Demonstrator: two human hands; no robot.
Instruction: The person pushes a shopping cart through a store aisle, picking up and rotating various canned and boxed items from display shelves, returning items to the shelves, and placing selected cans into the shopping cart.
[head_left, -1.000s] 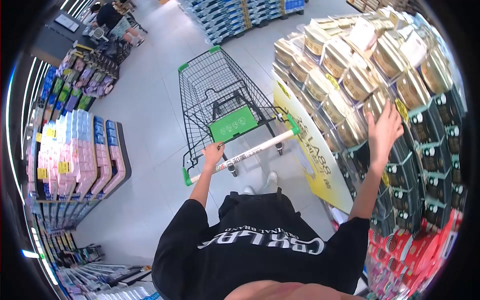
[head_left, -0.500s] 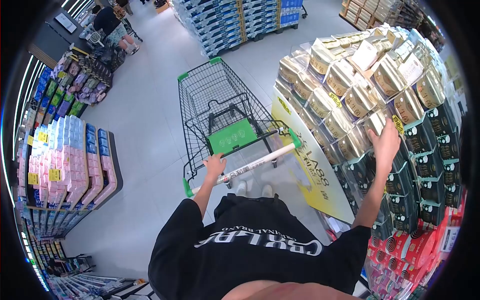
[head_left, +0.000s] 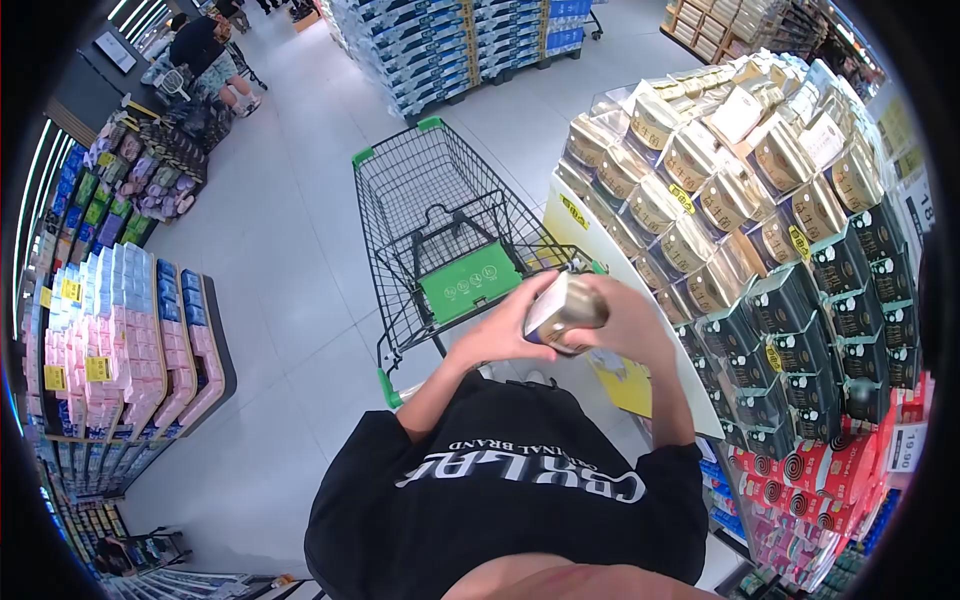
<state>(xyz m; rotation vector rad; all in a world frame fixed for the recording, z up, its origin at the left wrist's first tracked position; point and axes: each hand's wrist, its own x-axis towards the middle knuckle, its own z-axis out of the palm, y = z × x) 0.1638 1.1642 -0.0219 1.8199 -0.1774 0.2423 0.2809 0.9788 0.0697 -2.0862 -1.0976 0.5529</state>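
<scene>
A gold and white package (head_left: 566, 312) with a dark lower edge is between my two hands, above the cart's handle end. My left hand (head_left: 505, 325) grips its left side, thumb below and fingers above. On the right side, my right hand (head_left: 630, 325) is wrapped round it. The shopping cart (head_left: 430, 190) stands in front of me with a green panel (head_left: 468, 281); no goods show in its basket. To the right rises a stack of similar gold packages (head_left: 725, 200).
Dark green boxes (head_left: 795, 340) and red packages (head_left: 810, 480) sit below the gold stack. Pink packs (head_left: 105, 350) fill a display at left. A pallet stack (head_left: 430, 50) stands ahead. A person (head_left: 205, 50) bends over at the upper left.
My right hand has come away from the gold stack and now holds a package in front of me. My left hand has left the cart handle and moved right onto the package.
</scene>
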